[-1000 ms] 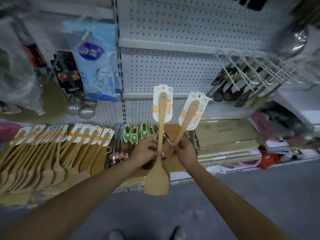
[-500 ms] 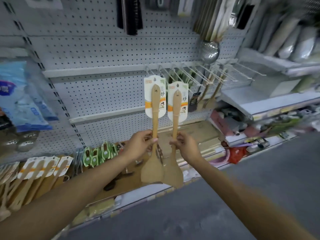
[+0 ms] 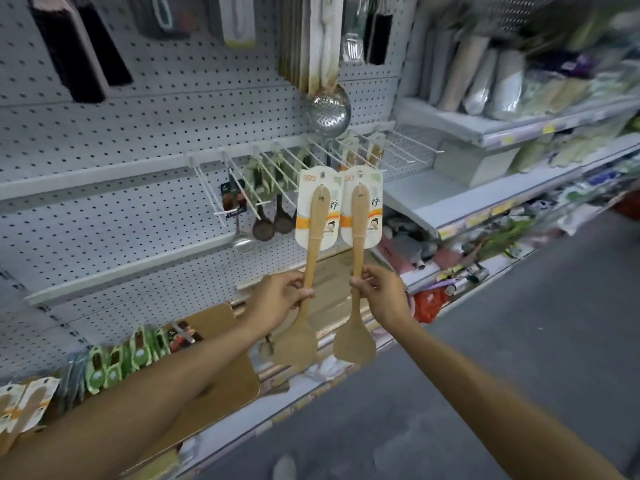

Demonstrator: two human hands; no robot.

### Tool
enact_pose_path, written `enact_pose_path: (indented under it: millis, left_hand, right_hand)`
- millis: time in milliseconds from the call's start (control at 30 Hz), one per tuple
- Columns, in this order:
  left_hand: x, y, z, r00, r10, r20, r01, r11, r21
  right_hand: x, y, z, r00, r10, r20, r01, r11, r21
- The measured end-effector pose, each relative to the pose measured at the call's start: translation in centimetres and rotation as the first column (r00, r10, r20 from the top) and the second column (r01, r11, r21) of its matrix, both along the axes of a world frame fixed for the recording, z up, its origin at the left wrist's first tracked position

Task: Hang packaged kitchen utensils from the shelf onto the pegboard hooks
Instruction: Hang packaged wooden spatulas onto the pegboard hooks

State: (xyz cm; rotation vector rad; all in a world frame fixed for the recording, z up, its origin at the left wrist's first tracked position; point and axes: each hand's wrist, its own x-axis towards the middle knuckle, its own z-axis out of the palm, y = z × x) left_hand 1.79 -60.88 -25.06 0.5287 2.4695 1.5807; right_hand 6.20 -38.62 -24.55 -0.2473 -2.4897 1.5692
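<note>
— Spatulas, two of them, wooden, each on a printed backing card. Who holds which?

— The left hand (image 3: 282, 299) grips the left spatula (image 3: 308, 271) partway down its handle, fingers (image 3: 298, 284) curled round the wood with the thumb across it. The right hand (image 3: 379, 294) pinches the right spatula (image 3: 356, 268) at about the same height, its fingers (image 3: 362, 284) wrapped on the handle.

— How do the spatulas stand?

— Both nearly upright, blades down below the hands, cards up above them. The two cards sit side by side, their edges touching or very nearly so. They are raised in front of the pegboard (image 3: 138, 133), just below the row of white wire hooks (image 3: 277, 168).

— On a hook yet?

— No, neither card hangs on one. The card tops lie near the outer tips of the hooks.

— What do the hooks carry?

— Dark ladles (image 3: 265, 225) and a steel one (image 3: 242, 242) hang on the left hooks; a few carded items hang farther back on the right. A steel strainer (image 3: 329, 110) hangs higher up.

— And the shelf below?

— The bottom shelf (image 3: 311, 393) holds more carded wooden spatulas (image 3: 24, 407) at the far left, green-carded tools (image 3: 114, 362) beside them, and wooden boards (image 3: 221, 386) under the left forearm.
</note>
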Motion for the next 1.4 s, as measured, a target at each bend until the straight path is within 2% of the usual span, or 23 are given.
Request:
enact_pose_path:
  millis: [333,500,767,900,1133,1400]
  left_hand:
    - [-9.1,6.8,-1.6,0.990,-0.121,-0.073,0.120,0.993,-0.019]
    - [-11.8,9.4,-2.0,0.986,-0.157,-0.058,0.156,0.987,-0.022]
    - [-13.9,14.1,-2.8,0.980,-0.160,-0.121,0.147,0.983,-0.112]
    - [-14.8,16.9,-3.6,0.982,-0.154,-0.106,0.137,0.979,-0.149]
    - [-15.1,23.6,-4.7,0.995,-0.030,-0.100,0.013,0.985,-0.173]
    - [-14.0,29.4,-5.6,0.996,0.084,-0.019,-0.086,0.980,-0.181]
  right_hand:
    - [-5.8,6.1,-1.0,0.992,-0.126,0.012,0.124,0.990,0.070]
    - [-7.6,8.3,-1.1,0.987,-0.159,0.030,0.158,0.987,0.036]
    - [-10.6,13.1,-2.5,0.994,-0.067,0.083,0.070,0.997,-0.030]
    - [-12.0,16.5,-2.9,0.996,-0.002,0.091,0.003,1.000,-0.012]
    - [-14.6,24.2,-4.0,0.985,0.121,0.125,-0.109,0.989,-0.097]
    - [-17.3,31.6,-5.0,0.973,0.178,0.150,-0.169,0.983,-0.068]
